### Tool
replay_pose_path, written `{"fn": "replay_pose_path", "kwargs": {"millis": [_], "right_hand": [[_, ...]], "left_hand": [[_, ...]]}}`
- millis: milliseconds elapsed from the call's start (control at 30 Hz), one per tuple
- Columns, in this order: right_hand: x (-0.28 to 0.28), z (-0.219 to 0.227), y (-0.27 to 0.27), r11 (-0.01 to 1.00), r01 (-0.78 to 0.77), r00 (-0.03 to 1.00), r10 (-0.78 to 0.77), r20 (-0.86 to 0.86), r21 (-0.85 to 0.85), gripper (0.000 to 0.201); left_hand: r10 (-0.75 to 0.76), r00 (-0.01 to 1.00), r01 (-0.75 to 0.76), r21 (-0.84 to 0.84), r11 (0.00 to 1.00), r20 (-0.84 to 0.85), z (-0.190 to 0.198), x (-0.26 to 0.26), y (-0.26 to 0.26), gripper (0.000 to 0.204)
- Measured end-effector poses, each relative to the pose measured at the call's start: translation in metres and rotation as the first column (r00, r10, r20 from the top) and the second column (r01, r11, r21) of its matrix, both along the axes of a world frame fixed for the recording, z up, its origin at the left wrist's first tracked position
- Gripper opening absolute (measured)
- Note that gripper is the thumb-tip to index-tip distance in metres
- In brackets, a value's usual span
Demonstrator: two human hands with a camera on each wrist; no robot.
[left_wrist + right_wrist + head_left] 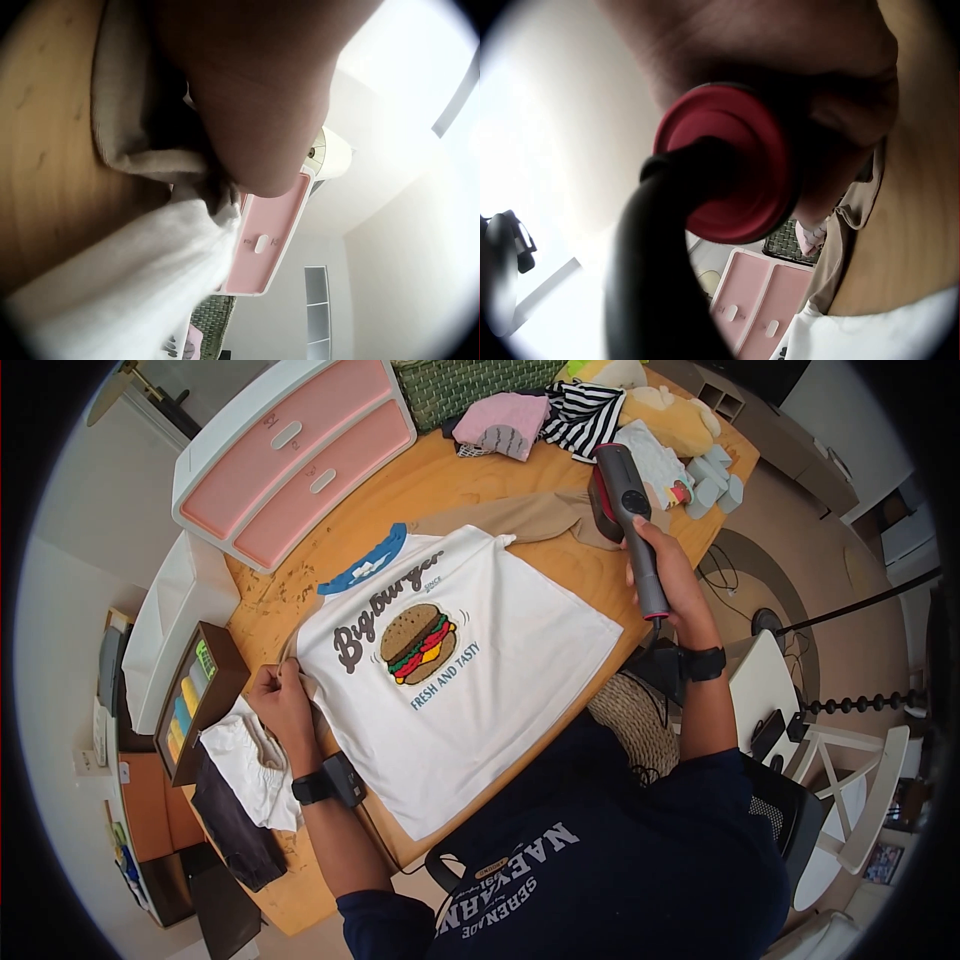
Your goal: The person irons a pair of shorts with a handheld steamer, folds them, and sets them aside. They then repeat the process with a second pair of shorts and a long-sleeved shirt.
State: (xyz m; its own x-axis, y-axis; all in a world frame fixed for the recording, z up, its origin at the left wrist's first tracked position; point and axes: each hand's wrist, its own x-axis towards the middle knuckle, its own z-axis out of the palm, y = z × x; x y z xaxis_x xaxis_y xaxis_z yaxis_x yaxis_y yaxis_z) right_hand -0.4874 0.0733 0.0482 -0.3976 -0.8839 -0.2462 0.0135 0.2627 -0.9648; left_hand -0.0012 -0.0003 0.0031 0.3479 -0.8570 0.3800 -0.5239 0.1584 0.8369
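Note:
A white shirt (500, 620) with a blue collar, tan sleeves and a burger print lies spread on the wooden table (440, 480). At its left edge, near the sleeve seam, my left hand (283, 702) pinches the fabric between thumb and fingers. The left wrist view shows the white cloth (142, 262) and tan sleeve (124, 90) drawn up to that hand. My right hand (675, 575) grips the handle of a grey and red handheld garment steamer (630, 490), raised near the right sleeve (540, 518). Its red base end (727, 165) and black cord (645, 277) fill the right wrist view.
A pink-fronted drawer unit (290, 455) and a green woven basket (465, 390) stand at the back. Folded clothes (505, 425) and a plush toy (670, 415) sit at the far right. White shorts (250, 760) and dark cloth (232, 830) lie at the left.

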Motion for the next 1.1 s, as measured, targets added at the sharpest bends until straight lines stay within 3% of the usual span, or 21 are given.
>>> {"fn": "replay_pose_path", "kwargs": {"millis": [200,333,400,567,633,700,767,800,867,1100], "right_hand": [[-0.009,-0.001,0.013,1.0,0.0,1.0,0.001,0.021,-0.019,0.052],[-0.007,0.005,0.026,1.0,0.016,0.999,-0.015,0.047,-0.013,0.052],[-0.004,0.003,0.03,1.0,0.0,0.999,0.001,0.054,-0.013,0.052],[-0.007,-0.001,0.027,1.0,-0.016,0.996,0.017,0.091,-0.02,0.051],[-0.006,-0.001,0.024,1.0,-0.026,0.997,0.026,0.078,0.001,0.051],[-0.008,0.002,0.022,0.999,-0.035,0.997,0.034,0.069,0.008,0.051],[-0.009,0.003,0.018,0.999,-0.049,0.997,0.048,0.055,0.011,0.051],[-0.011,0.0,0.015,0.999,-0.039,0.998,0.039,0.052,0.0,0.051],[-0.013,-0.001,0.013,1.0,-0.028,0.998,0.029,0.054,-0.009,0.051],[-0.014,-0.006,0.006,0.999,-0.053,0.998,0.053,0.019,0.001,0.053]], "left_hand": [[0.188,0.982,-0.189,-0.073,0.979,-0.017,0.001,-0.008,0.0,0.028],[0.212,0.977,-0.214,-0.067,0.975,-0.036,0.002,-0.004,0.001,0.026],[0.283,0.924,-0.272,-0.076,0.959,0.257,0.006,-0.005,0.0,0.021],[0.33,0.881,-0.281,-0.185,0.942,0.338,0.047,-0.054,0.021,0.037],[-0.014,0.915,0.026,-0.024,0.999,0.404,0.056,-0.07,0.034,0.039],[-0.322,0.752,0.205,0.26,0.944,0.575,0.067,-0.1,0.052,0.042],[-0.443,0.561,0.447,0.195,0.873,0.699,0.053,-0.118,0.061,0.05],[-0.439,0.565,0.444,0.191,0.875,0.699,0.055,-0.126,0.066,0.05],[-0.579,0.379,0.425,0.419,0.802,0.722,0.062,-0.135,0.078,0.053],[-0.653,0.289,0.49,0.478,0.729,0.7,0.042,-0.131,0.087,0.034]]}}
